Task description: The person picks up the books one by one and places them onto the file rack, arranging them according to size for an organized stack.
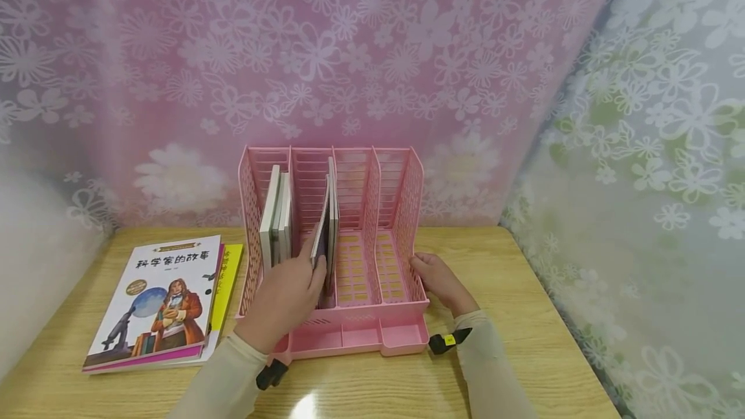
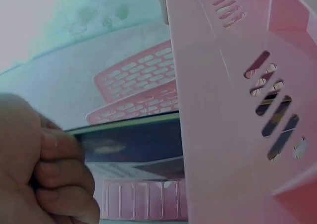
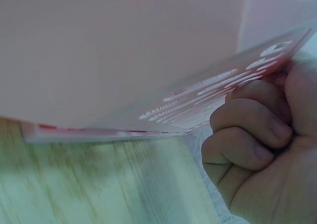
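A pink desktop file rack point(image 1: 372, 310) with several upright compartments stands on the table. My left hand point(image 1: 285, 302) reaches into the second compartment from the left and pinches a thin, dark-covered book point(image 2: 133, 140) by its near edge. Other thin books point(image 1: 334, 212) stand upright right beside it, against the divider. In the leftmost compartment a few pale-edged books point(image 1: 273, 218) lean together. At the rack's right side, my right hand point(image 1: 439, 280) grips the edge of the perforated side panel point(image 3: 213, 92), its fingers curled in the right wrist view.
Left of the rack lies a small stack of books, topped by a white illustrated book point(image 1: 165, 302), with a yellow book point(image 1: 228, 283) poking out beneath. Shallow trays point(image 1: 361, 336) run along the rack's front. A flowered pink curtain point(image 1: 349, 50) hangs behind the wooden table point(image 1: 495, 264).
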Demonstrator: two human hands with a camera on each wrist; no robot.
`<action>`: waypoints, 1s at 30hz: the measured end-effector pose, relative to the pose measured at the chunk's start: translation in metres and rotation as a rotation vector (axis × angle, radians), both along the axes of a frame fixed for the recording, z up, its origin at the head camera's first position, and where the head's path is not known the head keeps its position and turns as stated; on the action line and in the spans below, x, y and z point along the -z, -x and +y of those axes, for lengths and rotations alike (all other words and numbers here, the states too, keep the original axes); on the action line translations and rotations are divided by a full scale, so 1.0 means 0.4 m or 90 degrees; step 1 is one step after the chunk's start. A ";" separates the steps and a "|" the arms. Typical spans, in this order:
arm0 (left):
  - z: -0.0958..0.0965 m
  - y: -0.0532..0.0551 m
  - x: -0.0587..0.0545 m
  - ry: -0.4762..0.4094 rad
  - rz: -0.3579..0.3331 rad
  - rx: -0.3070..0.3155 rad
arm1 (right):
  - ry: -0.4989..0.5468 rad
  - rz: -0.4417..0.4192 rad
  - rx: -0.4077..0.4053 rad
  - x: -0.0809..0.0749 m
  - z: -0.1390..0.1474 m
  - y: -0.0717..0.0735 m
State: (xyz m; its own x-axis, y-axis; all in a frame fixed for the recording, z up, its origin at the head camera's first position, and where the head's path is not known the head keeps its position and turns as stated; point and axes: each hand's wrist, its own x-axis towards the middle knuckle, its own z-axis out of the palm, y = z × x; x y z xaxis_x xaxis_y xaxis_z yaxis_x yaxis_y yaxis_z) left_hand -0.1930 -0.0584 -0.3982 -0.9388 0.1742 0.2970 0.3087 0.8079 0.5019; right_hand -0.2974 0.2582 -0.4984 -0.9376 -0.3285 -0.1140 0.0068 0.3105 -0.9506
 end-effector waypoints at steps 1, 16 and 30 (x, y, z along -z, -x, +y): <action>0.003 0.004 -0.001 -0.004 0.014 -0.005 | -0.001 0.000 -0.001 0.000 0.000 0.000; -0.003 0.038 -0.003 -0.016 0.166 -0.102 | 0.001 0.001 -0.015 -0.006 0.002 -0.005; 0.005 0.053 0.036 -0.033 0.108 -0.028 | 0.007 0.000 -0.002 -0.008 -0.001 -0.006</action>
State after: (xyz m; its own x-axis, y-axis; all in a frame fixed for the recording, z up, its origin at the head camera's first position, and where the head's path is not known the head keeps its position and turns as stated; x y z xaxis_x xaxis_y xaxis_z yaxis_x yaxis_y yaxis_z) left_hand -0.2144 -0.0564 -0.4126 -0.8811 0.1151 0.4587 0.3576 0.7970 0.4868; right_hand -0.2952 0.2579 -0.4952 -0.9369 -0.3319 -0.1101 0.0057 0.3002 -0.9539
